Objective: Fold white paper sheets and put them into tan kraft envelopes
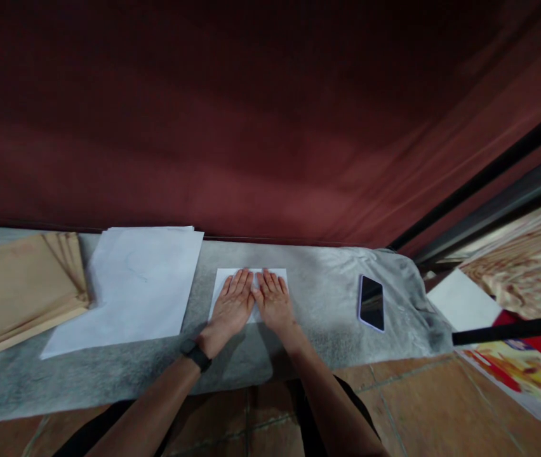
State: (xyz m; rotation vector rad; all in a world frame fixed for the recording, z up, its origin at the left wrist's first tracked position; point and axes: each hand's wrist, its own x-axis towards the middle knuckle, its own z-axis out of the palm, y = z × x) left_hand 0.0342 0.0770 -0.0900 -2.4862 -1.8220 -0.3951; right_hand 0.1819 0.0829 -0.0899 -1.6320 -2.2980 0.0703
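A small white sheet of paper [220, 283], which looks folded, lies flat on the grey cloth surface in front of me. My left hand [233, 303] rests palm down on its left part, fingers stretched out and pointing away from me. Beside it my right hand [273, 301] presses flat on the right part of the paper, fingers also extended. The two hands nearly touch at the thumbs. Much of the paper is hidden under them. A dark watch [196, 354] sits on my left wrist.
Left of my hands lie large white paper sheets [144, 285], with a stack of brown envelopes [18, 279] overlapping their edge. A phone [371, 303] lies to the right on the grey cloth [322, 285]. Dark red fabric [261, 146] rises behind; a colourful box [527, 374] is at lower right.
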